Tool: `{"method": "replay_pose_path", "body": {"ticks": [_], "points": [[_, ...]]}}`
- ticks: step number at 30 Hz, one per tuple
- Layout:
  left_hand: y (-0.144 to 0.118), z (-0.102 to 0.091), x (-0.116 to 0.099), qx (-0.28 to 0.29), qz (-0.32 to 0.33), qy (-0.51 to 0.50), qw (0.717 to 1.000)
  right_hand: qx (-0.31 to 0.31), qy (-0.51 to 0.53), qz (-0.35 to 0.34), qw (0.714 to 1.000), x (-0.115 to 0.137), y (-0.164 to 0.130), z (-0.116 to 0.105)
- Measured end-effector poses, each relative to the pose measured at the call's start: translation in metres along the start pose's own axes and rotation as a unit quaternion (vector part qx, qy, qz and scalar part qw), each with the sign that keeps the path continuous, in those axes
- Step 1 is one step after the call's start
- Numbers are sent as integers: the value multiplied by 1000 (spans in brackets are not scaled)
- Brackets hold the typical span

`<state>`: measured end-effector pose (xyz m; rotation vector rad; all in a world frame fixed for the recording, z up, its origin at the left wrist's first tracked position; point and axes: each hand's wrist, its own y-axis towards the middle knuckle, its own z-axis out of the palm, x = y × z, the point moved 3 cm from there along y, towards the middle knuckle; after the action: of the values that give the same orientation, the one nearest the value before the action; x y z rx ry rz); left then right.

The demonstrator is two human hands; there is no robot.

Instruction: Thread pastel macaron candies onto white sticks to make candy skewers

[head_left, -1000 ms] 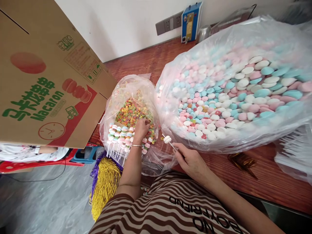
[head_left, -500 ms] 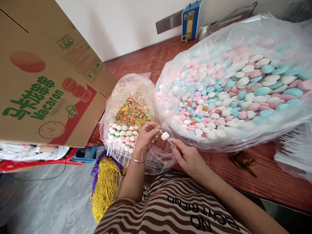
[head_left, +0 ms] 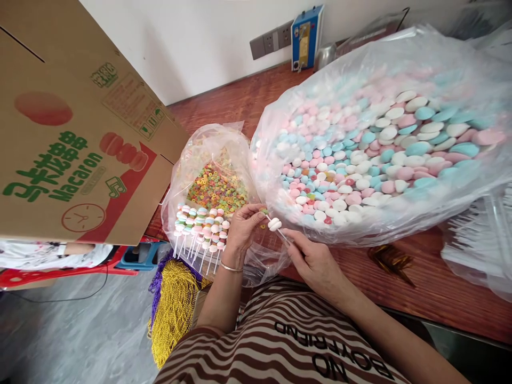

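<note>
My right hand [head_left: 316,261] grips a thin white stick [head_left: 282,235] that carries a white round candy [head_left: 274,224] near its tip. My left hand [head_left: 244,228] pinches a small ring candy [head_left: 262,212] at the stick's tip, just left of the white candy. Both hands hover at the table's front edge, between a small clear bag of coloured ring candies [head_left: 216,188] and a large clear bag of pink, blue and white round candies [head_left: 372,154]. Several finished candy sticks [head_left: 200,229] lie in the small bag's mouth, left of my left hand.
A big Macaron cardboard box [head_left: 76,138] leans at the left. Gold and purple bead strings [head_left: 174,306] hang below the red-brown table [head_left: 436,288]. A bundle of gold twist ties [head_left: 390,261] and a bag of white sticks [head_left: 480,245] lie at the right. A blue device [head_left: 302,36] stands by the wall.
My left hand came out of the ring candy bag with a ring and met the stick's tip. My right hand with the stick shifted slightly.
</note>
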<state>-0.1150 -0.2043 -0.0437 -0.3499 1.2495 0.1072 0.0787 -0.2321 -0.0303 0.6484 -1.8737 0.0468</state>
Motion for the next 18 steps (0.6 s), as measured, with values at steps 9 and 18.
{"method": "replay_pose_path", "body": {"ticks": [9,18], "points": [[-28,13,-13,-23,93,41,995,-26,-4,-33,999,15,-4,-6],[-75,96,-26,64,0,-188,980,-152,-165,-143,964,30,-13,-11]]}}
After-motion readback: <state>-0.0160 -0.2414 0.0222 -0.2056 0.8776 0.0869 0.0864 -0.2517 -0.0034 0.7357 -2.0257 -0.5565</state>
